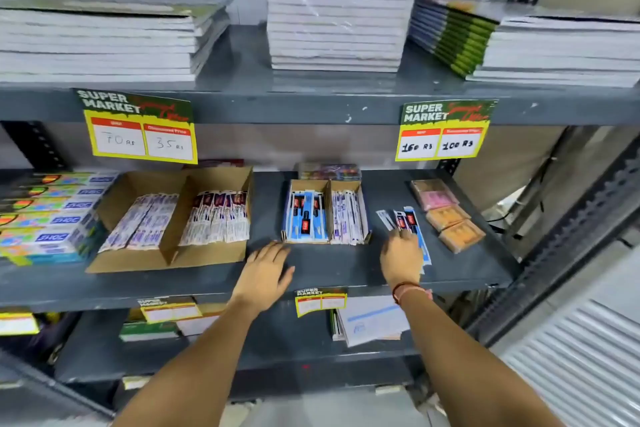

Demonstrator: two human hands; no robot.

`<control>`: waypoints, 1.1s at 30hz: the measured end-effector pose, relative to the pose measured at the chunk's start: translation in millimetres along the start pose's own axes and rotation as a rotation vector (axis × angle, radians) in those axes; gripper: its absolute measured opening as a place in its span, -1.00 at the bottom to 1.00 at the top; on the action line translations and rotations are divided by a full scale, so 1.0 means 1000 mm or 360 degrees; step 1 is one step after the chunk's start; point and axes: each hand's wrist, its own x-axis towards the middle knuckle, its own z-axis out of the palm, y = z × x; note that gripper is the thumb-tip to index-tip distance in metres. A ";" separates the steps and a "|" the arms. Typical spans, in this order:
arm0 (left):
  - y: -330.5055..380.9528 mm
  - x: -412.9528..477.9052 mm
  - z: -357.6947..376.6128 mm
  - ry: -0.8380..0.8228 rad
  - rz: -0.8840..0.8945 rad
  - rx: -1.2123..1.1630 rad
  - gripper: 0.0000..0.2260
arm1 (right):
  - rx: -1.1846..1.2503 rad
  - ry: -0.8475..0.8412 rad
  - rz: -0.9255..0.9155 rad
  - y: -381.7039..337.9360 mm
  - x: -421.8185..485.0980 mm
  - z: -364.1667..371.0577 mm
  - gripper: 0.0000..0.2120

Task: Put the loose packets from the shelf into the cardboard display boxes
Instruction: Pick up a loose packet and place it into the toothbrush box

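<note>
Head view, my left hand: my left hand (268,265) lies palm down on the grey shelf (332,263), fingers loosely spread and holding nothing, just in front of the gap between the two boxes.
Head view, my right hand: my right hand (401,258) rests on the near ends of the loose packets (405,220); my fingertips touch them, but I cannot tell whether they pinch one.
Loose packets: a few long narrow packets, white, red-and-black and blue, fanned flat on the shelf just right of the small box.
Small cardboard display box (327,211): two compartments; blue packets with red-and-black labels in the left one, white-and-purple packets in the right one.
Large cardboard display box (173,218): left of my left hand, a divider down the middle, both halves filled with packets.
Right of the loose packets: a row of pink and orange wrapped blocks (446,215).
Far left: stacked colourful cartons (52,215).
Shelf above: stacks of notebooks (339,17), with two yellow price tags (142,128) on its front edge.
</note>
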 end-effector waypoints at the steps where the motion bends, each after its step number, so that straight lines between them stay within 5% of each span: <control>1: -0.002 0.001 0.001 -0.0005 -0.0011 -0.0031 -0.56 | -0.0032 -0.0056 0.0098 0.004 0.005 -0.002 -0.74; 16: 0.010 0.008 0.005 -0.0400 -0.0130 0.0055 -0.47 | 0.0119 -0.0277 0.0416 0.030 0.023 -0.003 -0.62; 33: -0.001 0.001 0.012 -0.0387 -0.0209 0.0061 -0.48 | 0.0331 -0.0329 0.0664 0.035 0.034 -0.009 -0.68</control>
